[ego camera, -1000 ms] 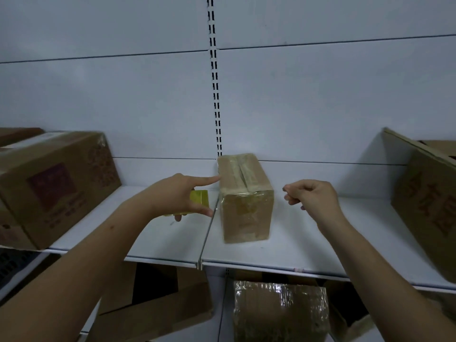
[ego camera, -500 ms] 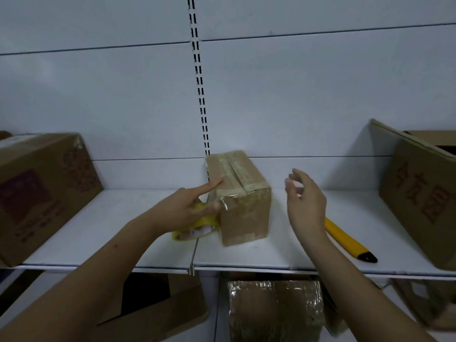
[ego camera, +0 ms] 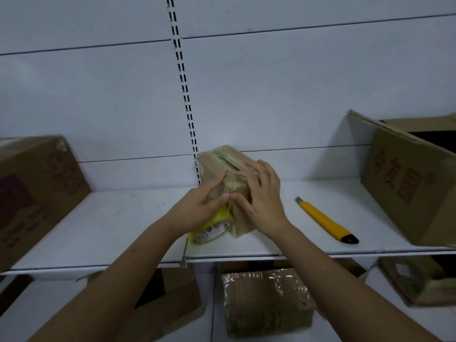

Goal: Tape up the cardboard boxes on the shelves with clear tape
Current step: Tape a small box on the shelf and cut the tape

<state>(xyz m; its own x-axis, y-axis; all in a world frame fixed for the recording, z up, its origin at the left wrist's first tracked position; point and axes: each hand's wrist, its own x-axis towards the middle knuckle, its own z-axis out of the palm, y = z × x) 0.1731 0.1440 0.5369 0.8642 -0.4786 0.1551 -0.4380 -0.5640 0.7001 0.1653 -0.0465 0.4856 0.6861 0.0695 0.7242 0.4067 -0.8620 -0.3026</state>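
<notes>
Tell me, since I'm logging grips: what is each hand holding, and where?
Left hand grips the yellow tape roll over its upper rim. Right hand lies spread on the small box's top front edge.

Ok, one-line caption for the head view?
Both hands on the small box: left hand holds the tape roll, right hand presses tape down.

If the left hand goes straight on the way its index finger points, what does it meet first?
The left hand already touches the small tape-wrapped brown cardboard box with its index finger. Beyond the box probably only the white back panel follows; depth is unclear.
</notes>
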